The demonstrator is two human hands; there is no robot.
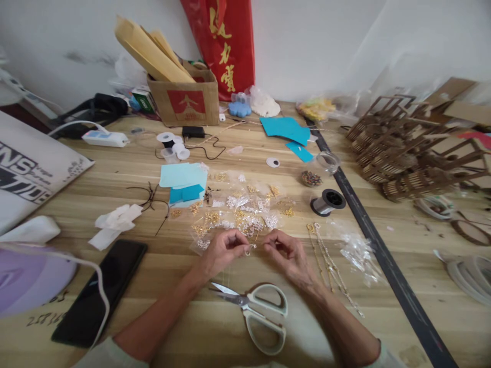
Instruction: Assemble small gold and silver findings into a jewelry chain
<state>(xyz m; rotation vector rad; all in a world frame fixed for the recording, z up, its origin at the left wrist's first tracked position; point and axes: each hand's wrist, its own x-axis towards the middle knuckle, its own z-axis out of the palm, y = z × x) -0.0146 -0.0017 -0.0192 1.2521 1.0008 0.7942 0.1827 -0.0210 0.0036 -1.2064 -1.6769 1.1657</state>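
Note:
Between thumb and fingertips, my left hand (226, 249) pinches a small metal ring-shaped finding (248, 251) near the middle of the table. Facing it a short way off, my right hand (286, 254) is closed in a pinch; what its fingertips hold is too small to make out. Just beyond both hands lie clear bags of gold and silver jewellery findings (240, 217). White-handled scissors (264, 318) rest partly open below the hands, blades pointing left. Gold and silver chains (332, 266) lie right of my right hand.
A wire spool (328, 202) and a jar of dark beads (311, 178) stand at right. Blue cards (184, 176), a black phone (100, 291) and white tissue (115, 224) lie left. Wooden baskets (414, 153) stack far right; a cardboard box (184, 102) stands behind.

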